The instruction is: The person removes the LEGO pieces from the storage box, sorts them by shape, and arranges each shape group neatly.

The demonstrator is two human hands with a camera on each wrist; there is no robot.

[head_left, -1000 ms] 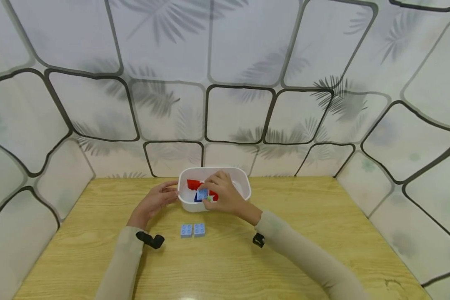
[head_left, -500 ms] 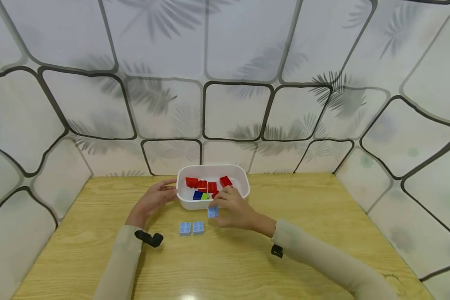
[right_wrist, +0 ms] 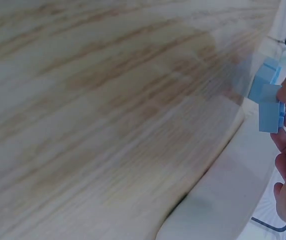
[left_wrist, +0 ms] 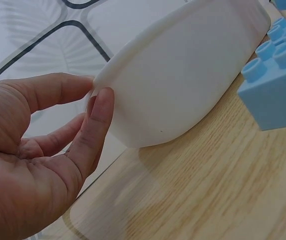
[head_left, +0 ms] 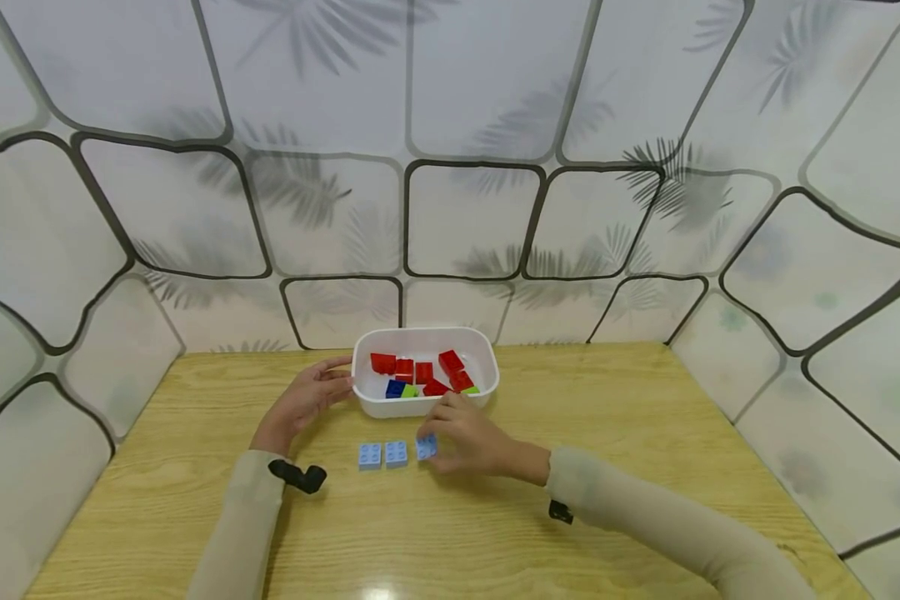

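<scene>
My right hand (head_left: 471, 437) pinches a light blue brick (head_left: 425, 447) by its side faces, just off the worktop (head_left: 645, 433) at 3 o'clock of the two light blue bricks (head_left: 383, 454) lying side by side; it looks a light, stiff, smooth plastic piece, so opposite flat sides are the place to grip. It's roughly square, no clear long axis, studs tipped up and toward me. My left hand (head_left: 307, 400), fingers relaxed and straight, touches the white tub's (head_left: 420, 408) 9 o'clock wall.

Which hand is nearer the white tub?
Left. The left hand touches the tub at its left wall with fingertips. The right hand is in front of the tub, apart from it, pinching a light blue brick by the table.
</scene>
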